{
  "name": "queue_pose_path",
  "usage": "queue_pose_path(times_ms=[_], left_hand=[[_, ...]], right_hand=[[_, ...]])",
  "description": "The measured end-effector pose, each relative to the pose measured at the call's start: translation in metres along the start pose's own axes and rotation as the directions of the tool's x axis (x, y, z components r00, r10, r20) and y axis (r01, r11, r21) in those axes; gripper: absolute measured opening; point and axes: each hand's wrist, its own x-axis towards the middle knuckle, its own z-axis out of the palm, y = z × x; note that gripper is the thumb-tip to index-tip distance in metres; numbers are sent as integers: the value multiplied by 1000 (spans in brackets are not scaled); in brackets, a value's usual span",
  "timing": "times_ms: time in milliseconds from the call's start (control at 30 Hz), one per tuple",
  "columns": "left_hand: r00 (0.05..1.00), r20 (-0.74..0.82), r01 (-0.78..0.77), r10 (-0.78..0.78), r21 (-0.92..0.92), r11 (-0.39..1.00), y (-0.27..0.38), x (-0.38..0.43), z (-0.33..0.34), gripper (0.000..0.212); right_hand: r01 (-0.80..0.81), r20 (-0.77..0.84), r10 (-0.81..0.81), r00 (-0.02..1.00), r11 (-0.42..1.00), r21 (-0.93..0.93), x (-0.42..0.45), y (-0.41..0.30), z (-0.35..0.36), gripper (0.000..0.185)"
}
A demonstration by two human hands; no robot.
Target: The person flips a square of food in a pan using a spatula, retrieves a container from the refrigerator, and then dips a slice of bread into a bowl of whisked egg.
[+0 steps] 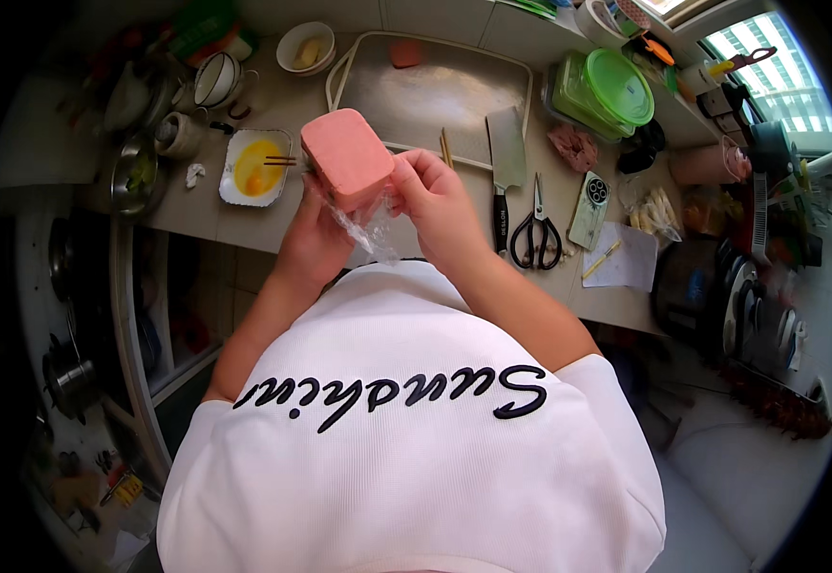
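A block of pink luncheon meat (pixel 348 154) is held up over the counter's front edge, with clear plastic wrap (pixel 373 233) hanging crumpled below it. My left hand (pixel 315 233) supports the block from beneath at its left side. At the right, my right hand (pixel 434 197) pinches the wrap by the block's lower corner. Behind the block lies a metal tray (pixel 437 89) with a small pink piece (pixel 406 53) at its far edge. Beaten egg (pixel 257 168) fills part of a white dish (pixel 229 188), and chopsticks (pixel 280 161) reach over its right side.
A cleaver (pixel 506 161) rests partly on the tray's right edge, beside black-handled scissors (pixel 536 229). Farther right are a phone (pixel 589 211), paper with a pen (pixel 620 261) and green-lidded containers (pixel 618 86). Bowls and a metal basin (pixel 133 175) stand left.
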Motion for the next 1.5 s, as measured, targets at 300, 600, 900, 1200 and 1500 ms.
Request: queue_pose_path(times_ms=[300,600,900,1200,1500], left_hand=[[939,-293,259,-182,254,932,-26,64,-17,37],[893,-344,418,-291,393,819,-69,157,-22,58],[832,-420,552,-362,555,623,-107,208,-30,64],[810,-466,573,-356,500,650,-127,222,-31,57],[766,-547,624,-338,504,598,-127,226,-40,52]], right_hand=[[-139,-231,-397,888,246,-959,-17,74,-159,47],[-108,-212,-474,854,238,-965,-2,82,-179,58],[-281,-445,-219,868,520,-806,-22,-14,-157,38],[-225,-347,-169,922,497,-838,-7,-28,-153,38],[-179,-311,-209,927,481,-858,-5,-19,-157,39]])
